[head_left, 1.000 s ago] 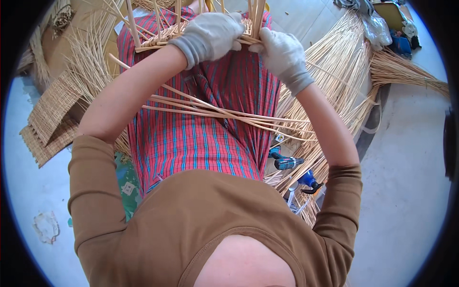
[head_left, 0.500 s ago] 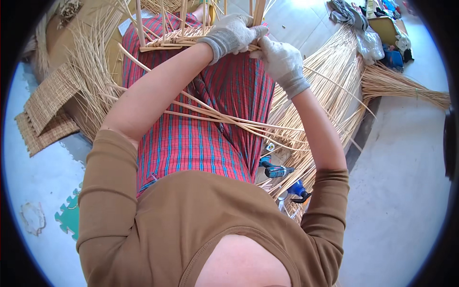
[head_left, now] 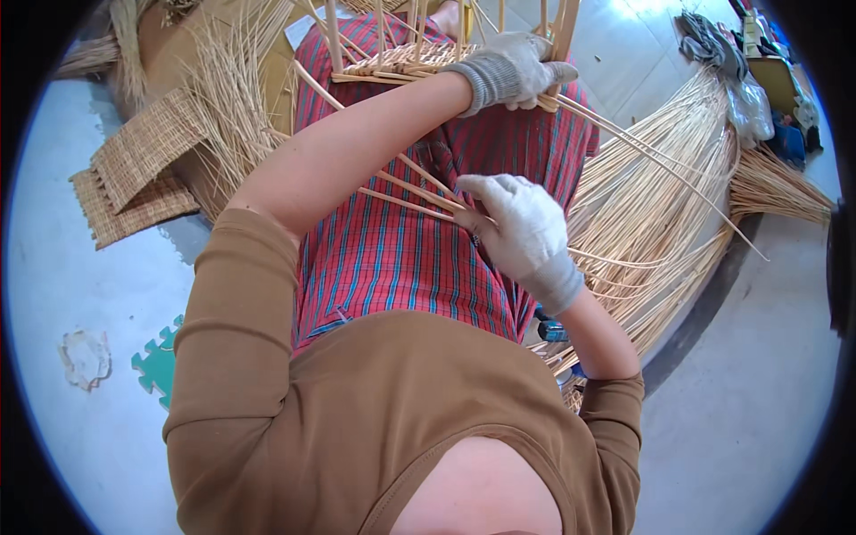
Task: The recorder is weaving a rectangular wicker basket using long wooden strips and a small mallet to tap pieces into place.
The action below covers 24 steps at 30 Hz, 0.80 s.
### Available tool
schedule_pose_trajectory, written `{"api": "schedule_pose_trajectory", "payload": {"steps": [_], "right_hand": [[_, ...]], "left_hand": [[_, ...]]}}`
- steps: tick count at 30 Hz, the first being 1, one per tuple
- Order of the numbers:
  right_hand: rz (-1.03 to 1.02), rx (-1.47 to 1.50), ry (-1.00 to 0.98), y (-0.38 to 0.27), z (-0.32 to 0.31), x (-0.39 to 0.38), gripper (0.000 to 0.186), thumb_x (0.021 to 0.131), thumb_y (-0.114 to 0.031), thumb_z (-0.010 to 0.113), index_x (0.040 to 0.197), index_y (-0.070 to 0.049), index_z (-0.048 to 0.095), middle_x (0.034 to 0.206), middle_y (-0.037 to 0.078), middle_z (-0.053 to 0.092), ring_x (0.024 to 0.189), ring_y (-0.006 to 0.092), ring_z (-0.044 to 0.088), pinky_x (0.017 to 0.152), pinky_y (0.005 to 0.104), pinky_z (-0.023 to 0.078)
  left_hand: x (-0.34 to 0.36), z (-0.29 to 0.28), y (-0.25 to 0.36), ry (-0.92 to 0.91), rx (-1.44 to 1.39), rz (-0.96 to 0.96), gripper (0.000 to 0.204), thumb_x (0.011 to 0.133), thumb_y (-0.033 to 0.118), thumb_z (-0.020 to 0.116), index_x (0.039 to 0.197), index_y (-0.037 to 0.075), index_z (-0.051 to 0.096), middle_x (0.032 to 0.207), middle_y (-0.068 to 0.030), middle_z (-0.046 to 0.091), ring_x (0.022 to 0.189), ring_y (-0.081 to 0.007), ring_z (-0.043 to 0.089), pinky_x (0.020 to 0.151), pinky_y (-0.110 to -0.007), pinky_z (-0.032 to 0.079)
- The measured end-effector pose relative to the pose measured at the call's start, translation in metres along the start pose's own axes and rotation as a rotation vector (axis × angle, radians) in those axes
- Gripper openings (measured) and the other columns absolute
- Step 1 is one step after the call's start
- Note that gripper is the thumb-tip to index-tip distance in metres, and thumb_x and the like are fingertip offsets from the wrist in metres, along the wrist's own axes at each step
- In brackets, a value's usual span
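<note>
A partly woven wicker basket (head_left: 410, 61) with upright stakes rests across my knees at the top of the view. My left hand (head_left: 515, 73), in a grey-white knit glove, is closed around its right corner, beside a thick upright post (head_left: 563, 40). Thin canes run out from under that hand to the right. Nearer to me, over my lap, my right hand (head_left: 522, 227) wears a matching glove. Its thumb and fingers close on several long wicker canes (head_left: 410, 189) that cross my lap from the left. The fingertips partly hide the canes there.
A large fan of loose canes (head_left: 655, 192) covers the floor to the right, with another bundle (head_left: 780, 185) behind. Woven mats (head_left: 147, 165) and more canes (head_left: 236, 85) are on the left. A green foam mat piece (head_left: 159, 366) is at lower left. A power tool (head_left: 553, 330) is partly hidden by my right arm.
My right hand has left the basket's corner and come down towards me onto the canes over my lap. My left hand stays at the corner. The whole view has shifted.
</note>
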State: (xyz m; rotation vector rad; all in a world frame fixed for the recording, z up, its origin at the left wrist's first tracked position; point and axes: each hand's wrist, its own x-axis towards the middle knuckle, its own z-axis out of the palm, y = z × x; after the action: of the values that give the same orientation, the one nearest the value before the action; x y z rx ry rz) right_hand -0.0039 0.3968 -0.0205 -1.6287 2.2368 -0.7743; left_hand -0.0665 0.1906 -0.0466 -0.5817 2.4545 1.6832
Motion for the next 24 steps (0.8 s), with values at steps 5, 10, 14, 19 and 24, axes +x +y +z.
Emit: {"api": "schedule_pose_trajectory", "payload": {"steps": [5,10,14,19,24], "right_hand": [[-0.204,-0.162,0.099,-0.002,0.023,-0.008,0.023,0.086,-0.021,0.077,0.108,-0.016,0.071,0.089,0.004,0.064,0.083,0.0259,0.067,0.071,0.0431,0.053],[-0.094,-0.201,-0.049,-0.005,0.034,-0.006,0.013,0.09,-0.019,0.071,0.099,-0.011,0.067,0.089,0.008,0.062,0.082,0.0291,0.067,0.071,0.0448,0.056],[-0.035,0.176,-0.234,-0.009,0.014,-0.014,0.015,0.093,-0.012,0.066,0.108,-0.01,0.064,0.091,0.012,0.066,0.076,0.0342,0.07,0.064,0.0482,0.057],[0.07,0.013,-0.018,-0.005,-0.066,-0.022,0.039,0.091,-0.002,0.062,0.125,-0.015,0.076,0.098,0.013,0.077,0.083,0.0281,0.076,0.071,0.038,0.062],[0.325,-0.077,0.094,0.014,-0.119,-0.021,0.039,0.098,-0.003,0.065,0.132,-0.019,0.077,0.106,0.012,0.079,0.091,0.0228,0.079,0.078,0.0331,0.062]], "left_hand": [[-0.001,0.002,0.002,-0.014,-0.048,-0.024,0.052,0.102,0.06,0.064,0.104,0.009,0.074,0.066,-0.0054,0.069,0.051,-0.0135,0.065,0.05,-0.03,0.057],[-0.001,0.0,0.002,-0.03,-0.031,-0.031,0.049,0.102,0.058,0.066,0.105,0.009,0.074,0.067,-0.0054,0.068,0.05,-0.0126,0.063,0.047,-0.03,0.054],[0.004,-0.003,-0.002,-0.062,-0.078,-0.021,0.053,0.1,0.061,0.067,0.113,0.01,0.075,0.069,-0.0036,0.069,0.048,-0.0113,0.06,0.044,-0.029,0.051],[0.014,-0.015,-0.01,-0.125,-0.028,-0.053,0.057,0.101,0.064,0.064,0.125,0.013,0.074,0.067,-0.0012,0.067,0.042,-0.0089,0.051,0.039,-0.028,0.044],[0.015,-0.036,-0.007,-0.228,0.11,-0.03,0.056,0.104,0.067,0.055,0.129,0.021,0.076,0.055,0.0011,0.059,0.038,-0.0089,0.047,0.037,-0.028,0.037]]}}
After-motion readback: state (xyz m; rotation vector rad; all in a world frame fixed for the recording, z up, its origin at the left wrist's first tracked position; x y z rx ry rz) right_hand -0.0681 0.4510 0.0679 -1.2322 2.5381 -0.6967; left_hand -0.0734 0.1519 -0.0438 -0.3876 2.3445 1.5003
